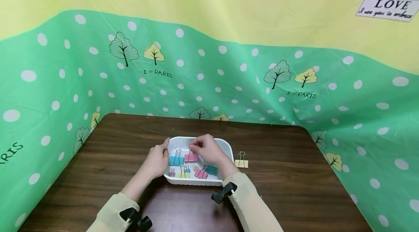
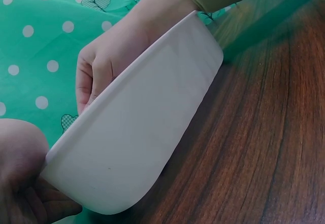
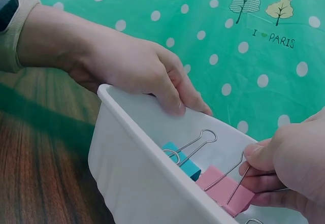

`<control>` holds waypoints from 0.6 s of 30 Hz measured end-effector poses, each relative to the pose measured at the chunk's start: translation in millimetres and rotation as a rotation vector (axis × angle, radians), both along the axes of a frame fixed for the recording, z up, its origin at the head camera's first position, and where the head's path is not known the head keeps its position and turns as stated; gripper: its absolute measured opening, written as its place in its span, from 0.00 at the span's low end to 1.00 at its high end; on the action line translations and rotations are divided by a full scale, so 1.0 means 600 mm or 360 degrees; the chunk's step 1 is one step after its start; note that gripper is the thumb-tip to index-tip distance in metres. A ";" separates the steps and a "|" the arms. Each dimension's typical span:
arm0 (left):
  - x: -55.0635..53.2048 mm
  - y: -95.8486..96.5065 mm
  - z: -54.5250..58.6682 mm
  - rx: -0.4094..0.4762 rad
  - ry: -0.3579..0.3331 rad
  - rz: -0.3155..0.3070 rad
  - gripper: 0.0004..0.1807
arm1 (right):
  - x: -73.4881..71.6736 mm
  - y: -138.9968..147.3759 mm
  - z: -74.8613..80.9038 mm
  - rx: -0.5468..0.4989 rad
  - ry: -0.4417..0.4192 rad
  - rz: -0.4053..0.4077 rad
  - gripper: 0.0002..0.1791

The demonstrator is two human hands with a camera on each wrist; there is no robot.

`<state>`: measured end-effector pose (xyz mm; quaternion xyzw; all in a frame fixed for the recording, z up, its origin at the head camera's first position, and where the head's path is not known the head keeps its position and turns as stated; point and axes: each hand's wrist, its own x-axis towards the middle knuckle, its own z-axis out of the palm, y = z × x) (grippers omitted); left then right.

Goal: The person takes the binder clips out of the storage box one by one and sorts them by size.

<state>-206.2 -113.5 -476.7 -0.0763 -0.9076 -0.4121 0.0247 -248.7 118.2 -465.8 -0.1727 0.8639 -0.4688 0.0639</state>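
A white plastic tray (image 1: 199, 182) stands on the table with several binder clips in it. My left hand (image 1: 158, 159) grips the tray's left rim, with the thumb over the edge in the right wrist view. Inside the tray, my right hand (image 1: 207, 149) pinches the wire handle of a large pink binder clip (image 3: 227, 189) between thumb and fingers. Beside that clip, to its left, lies a large blue binder clip (image 1: 176, 160). Nearer the tray's front are a yellow clip (image 1: 183, 175), another pink clip (image 1: 200, 173), a teal clip (image 1: 211, 170) and smaller ones.
A pale yellow binder clip (image 1: 241, 163) stands on the dark wooden table (image 1: 294, 188), just right of the tray. Green and yellow patterned cloth (image 1: 209, 90) hangs behind the table and along its sides.
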 end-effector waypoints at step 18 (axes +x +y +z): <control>-0.001 0.001 0.002 -0.0049 0.0023 -0.0029 0.28 | -0.005 0.016 0.021 0.0015 0.0083 0.0020 0.06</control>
